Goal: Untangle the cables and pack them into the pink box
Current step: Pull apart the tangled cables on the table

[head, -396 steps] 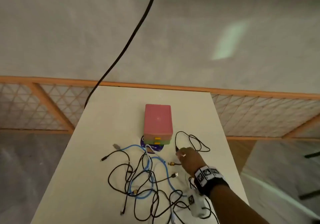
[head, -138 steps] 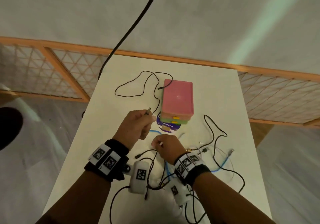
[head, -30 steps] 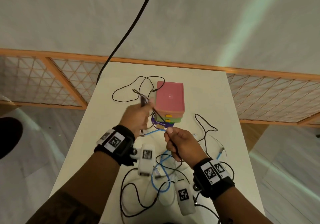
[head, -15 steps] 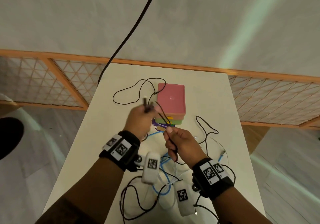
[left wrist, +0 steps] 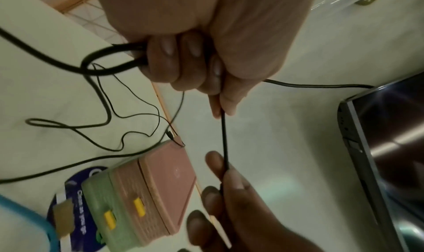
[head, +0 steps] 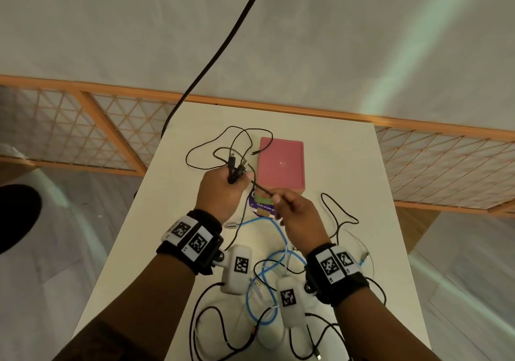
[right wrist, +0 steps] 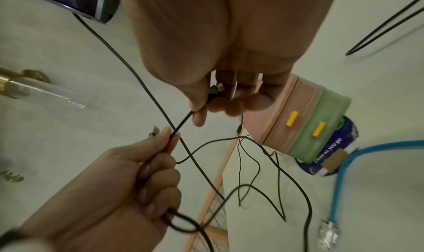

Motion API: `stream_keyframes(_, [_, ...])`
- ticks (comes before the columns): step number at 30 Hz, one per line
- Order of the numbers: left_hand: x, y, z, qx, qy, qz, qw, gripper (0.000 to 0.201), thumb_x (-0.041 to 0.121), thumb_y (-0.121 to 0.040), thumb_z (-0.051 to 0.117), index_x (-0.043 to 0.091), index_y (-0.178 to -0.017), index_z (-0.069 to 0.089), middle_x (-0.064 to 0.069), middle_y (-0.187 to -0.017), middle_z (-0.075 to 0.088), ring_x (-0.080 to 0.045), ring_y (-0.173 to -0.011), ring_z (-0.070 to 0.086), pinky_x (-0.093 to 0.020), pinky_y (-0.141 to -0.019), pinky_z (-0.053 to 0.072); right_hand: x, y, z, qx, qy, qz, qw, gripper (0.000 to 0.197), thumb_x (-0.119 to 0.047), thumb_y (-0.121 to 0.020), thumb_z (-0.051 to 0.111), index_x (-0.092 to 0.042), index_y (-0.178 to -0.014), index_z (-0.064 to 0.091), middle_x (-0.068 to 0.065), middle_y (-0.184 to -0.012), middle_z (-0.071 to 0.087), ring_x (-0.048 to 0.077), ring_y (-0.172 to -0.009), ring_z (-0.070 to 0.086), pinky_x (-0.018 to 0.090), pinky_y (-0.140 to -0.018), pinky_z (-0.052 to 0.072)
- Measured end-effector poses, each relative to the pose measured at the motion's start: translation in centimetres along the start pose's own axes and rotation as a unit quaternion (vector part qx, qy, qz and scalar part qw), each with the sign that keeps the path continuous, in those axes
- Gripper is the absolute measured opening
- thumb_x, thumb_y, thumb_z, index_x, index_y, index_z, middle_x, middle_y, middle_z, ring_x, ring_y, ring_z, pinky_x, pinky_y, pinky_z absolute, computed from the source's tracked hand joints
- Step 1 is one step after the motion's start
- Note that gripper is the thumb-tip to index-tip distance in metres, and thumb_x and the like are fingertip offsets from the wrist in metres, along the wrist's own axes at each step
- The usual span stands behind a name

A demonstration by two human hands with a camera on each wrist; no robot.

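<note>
The pink box [head: 281,165] lies shut on a green box at the table's middle, also seen in the left wrist view as pink box [left wrist: 160,174] and in the right wrist view [right wrist: 286,114]. My left hand [head: 220,193] grips a folded black cable [head: 235,165], plugs sticking up, just left of the box. My right hand [head: 295,213] pinches the same cable [head: 260,186], stretched short between the hands. The left wrist view shows the left hand [left wrist: 195,61] curled round the loops. A blue cable [head: 278,232] and more black cables [head: 211,313] lie tangled near the front.
A thick black lead [head: 223,45] hangs from above past the table's far left corner. An orange lattice railing [head: 111,137] runs behind the table [head: 348,165]. A loose black loop [head: 337,213] lies right of the box. A purple round label [head: 262,210] sits under the boxes.
My right hand has slid up the black cable toward my left hand. The left hand now holds more folds, with the plugs standing above its fingers.
</note>
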State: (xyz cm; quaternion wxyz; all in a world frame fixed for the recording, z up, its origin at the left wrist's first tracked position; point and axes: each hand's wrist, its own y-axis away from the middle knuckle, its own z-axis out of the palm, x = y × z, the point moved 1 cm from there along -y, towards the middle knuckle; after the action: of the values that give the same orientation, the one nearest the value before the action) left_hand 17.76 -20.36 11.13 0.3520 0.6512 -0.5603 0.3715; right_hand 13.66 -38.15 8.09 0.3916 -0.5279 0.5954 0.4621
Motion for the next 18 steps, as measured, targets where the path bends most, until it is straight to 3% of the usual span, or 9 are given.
stream_keyframes(1, [-0.3,-0.2,-0.1,-0.003,0.002,0.003,1.0,0.04,0.033,-0.096,0.07,0.009,-0.066,0.062,-0.003,-0.057,0.056,-0.015,-0.055,0.051,-0.02,-0.056,0.039,-0.2,-1.0,0.1,0.023,0.008,-0.001,1.0,0.023,-0.02,-0.102,0.057,-0.036,-0.094,0.072,-0.019,-0.072,0.068,-0.004,-0.067,0.061,0.019,-0.069,0.048])
stream_keyframes(3, [-0.6,-0.4,-0.4,-0.015,0.011,-0.003,1.0,0.039,0.034,-0.097,0.069,0.001,-0.078,0.073,-0.017,-0.068,0.066,-0.026,-0.061,0.056,-0.034,-0.064,0.045,-0.7,-3.3,0.2,0.053,0.019,0.009,0.998,0.019,-0.023,-0.1,0.058,-0.031,-0.095,0.074,-0.016,-0.072,0.066,0.003,-0.067,0.061,0.026,-0.072,0.051])
stream_keyframes(5, [-0.6,-0.5,-0.7,-0.027,0.021,-0.027,0.999,0.04,0.034,-0.098,0.067,0.004,-0.071,0.072,-0.003,-0.049,0.053,-0.016,-0.048,0.044,-0.033,-0.055,0.037,-1.4,-6.0,0.2,0.065,0.037,0.008,0.997,0.02,-0.027,-0.099,0.056,-0.026,-0.09,0.075,-0.009,-0.065,0.066,0.014,-0.063,0.061,0.036,-0.073,0.056])
stream_keyframes(7, [-0.5,-0.4,-1.0,-0.031,0.026,-0.061,0.997,0.047,0.035,-0.099,0.064,0.012,-0.059,0.061,0.008,-0.038,0.041,-0.012,-0.042,0.036,-0.03,-0.053,0.033,-2.6,-8.6,0.2,0.079,0.042,0.02,0.996,0.023,-0.028,-0.098,0.055,-0.027,-0.08,0.071,-0.004,-0.065,0.07,0.018,-0.061,0.065,0.037,-0.075,0.056])
stream_keyframes(10, [-0.6,-0.4,-1.3,-0.046,0.05,-0.091,0.993,0.052,0.034,-0.1,0.061,0.014,-0.058,0.039,0.005,-0.046,0.034,-0.017,-0.046,0.03,-0.033,-0.055,0.029,-3.4,-12.4,0.4,0.101,-0.031,0.068,0.992,0.012,-0.018,-0.094,0.059,-0.022,-0.093,0.071,0.0,-0.074,0.075,0.011,-0.061,0.07,0.026,-0.071,0.061])
stream_keyframes(12, [-0.8,-0.4,-1.3,-0.081,0.099,-0.131,0.983,0.045,0.025,-0.1,0.059,0.014,-0.061,0.037,0.003,-0.048,0.032,-0.016,-0.045,0.026,-0.029,-0.049,0.025,-3.5,-14.3,0.5,0.127,-0.076,0.101,0.984,0.011,-0.015,-0.091,0.064,-0.018,-0.101,0.068,-0.001,-0.076,0.076,0.008,-0.062,0.073,0.022,-0.066,0.061])
stream_keyframes(14, [-0.9,-0.4,-1.3,-0.124,0.189,-0.189,0.956,0.038,0.011,-0.095,0.051,0.017,-0.061,0.033,0.005,-0.047,0.03,-0.013,-0.042,0.022,-0.023,-0.042,0.021,-3.2,-15.9,0.7,0.128,-0.113,0.141,0.975,0.017,-0.014,-0.091,0.065,-0.018,-0.107,0.062,-0.001,-0.082,0.077,0.008,-0.066,0.072,0.021,-0.063,0.058])
stream_keyframes(16, [-0.9,-0.4,-1.1,-0.16,0.252,-0.232,0.926,0.025,0.013,-0.081,0.046,0.02,-0.062,0.032,0.005,-0.05,0.03,-0.011,-0.041,0.02,-0.021,-0.041,0.017,-2.8,-17.1,0.9,0.119,-0.182,0.187,0.958,0.024,-0.011,-0.089,0.062,-0.021,-0.11,0.06,0.01,-0.105,0.077,0.021,-0.087,0.074,0.034,-0.083,0.061])
stream_keyframes(18, [-0.8,-0.4,-1.0,-0.191,0.276,-0.229,0.914,0.013,0.019,-0.07,0.044,0.021,-0.064,0.033,0.002,-0.054,0.031,-0.015,-0.044,0.024,-0.026,-0.046,0.019,-1.0,-19.0,1.1,0.115,-0.19,0.183,0.958,0.039,-0.01,-0.087,0.057,-0.024,-0.123,0.056,0.021,-0.128,0.066,0.036,-0.104,0.069,0.05,-0.097,0.056])
